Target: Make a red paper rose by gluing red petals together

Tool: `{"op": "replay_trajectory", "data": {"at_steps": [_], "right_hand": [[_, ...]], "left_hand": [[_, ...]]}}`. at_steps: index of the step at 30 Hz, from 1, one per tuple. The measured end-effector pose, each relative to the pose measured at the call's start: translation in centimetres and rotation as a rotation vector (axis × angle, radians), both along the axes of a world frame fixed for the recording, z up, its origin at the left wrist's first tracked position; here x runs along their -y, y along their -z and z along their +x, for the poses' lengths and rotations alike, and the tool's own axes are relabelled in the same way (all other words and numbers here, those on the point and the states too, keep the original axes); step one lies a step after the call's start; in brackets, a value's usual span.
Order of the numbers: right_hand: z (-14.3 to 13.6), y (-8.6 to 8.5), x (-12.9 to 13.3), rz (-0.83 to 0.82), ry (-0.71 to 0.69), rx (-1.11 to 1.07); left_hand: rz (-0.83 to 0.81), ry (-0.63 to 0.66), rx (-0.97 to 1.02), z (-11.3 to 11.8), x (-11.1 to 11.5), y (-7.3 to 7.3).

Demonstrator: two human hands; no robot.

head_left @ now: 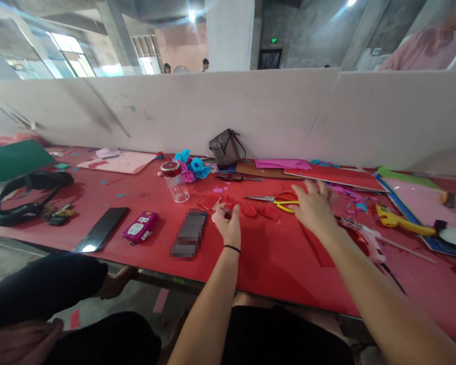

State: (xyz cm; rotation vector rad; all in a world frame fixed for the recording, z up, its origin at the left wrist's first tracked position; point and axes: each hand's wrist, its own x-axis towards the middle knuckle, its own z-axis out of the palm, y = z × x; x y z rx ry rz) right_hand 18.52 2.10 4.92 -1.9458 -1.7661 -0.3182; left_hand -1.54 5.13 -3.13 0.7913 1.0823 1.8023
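My left hand (228, 225) has its fingers closed in a pinch on a piece of red paper (228, 201), partly covered by the fingertips. My right hand (314, 207) is spread above the table, its thumb side beside the handles of the scissors (287, 204). Those scissors have yellow and red handles and lie with the blades pointing left; whether the hand touches them I cannot tell. Between the two hands lie several red paper pieces (250, 210). Under my right forearm rests a red strip (318, 247).
Phone (190, 234), purple box (140, 226), dark tablet-like slab (102, 229) and glass jar (175, 185) stand left. Blue and pink paper flowers (197, 167) and a dark bag (226, 149) are behind. Pink glue gun (368, 238) and yellow glue gun (403, 222) lie right. A person sits left.
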Motion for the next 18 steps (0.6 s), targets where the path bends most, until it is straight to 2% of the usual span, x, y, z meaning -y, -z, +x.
{"op": "replay_trajectory", "data": {"at_steps": [1, 3, 6, 9, 12, 15, 18], "right_hand": [[-0.8, 0.0, -0.9, -0.054, -0.043, -0.034], [-3.0, 0.4, -2.9, -0.14, -0.214, -0.126], [-6.8, 1.9, -6.0, -0.11, -0.513, -0.107], [-10.1, 3.9, -8.7, -0.199, -0.557, -0.101], [-12.1, 5.4, -10.8, -0.241, -0.601, -0.17], [-12.7, 6.1, -12.1, -0.192, -0.677, -0.356], [-12.2, 6.1, -12.6, -0.13, -0.632, -0.552]], "left_hand": [[0.003, -0.014, -0.044, 0.3, 0.1, 0.0], [0.016, 0.038, -0.099, 0.9, 0.4, 0.1], [0.039, 0.159, -0.1, 1.5, 0.8, 0.5], [0.05, 0.198, -0.085, 1.7, 1.0, 0.9], [0.038, 0.149, -0.066, 1.9, 0.7, 1.0], [-0.005, 0.106, -0.022, 2.1, 0.3, 0.7], [-0.051, 0.094, 0.021, 2.0, -0.1, 0.4]]}}
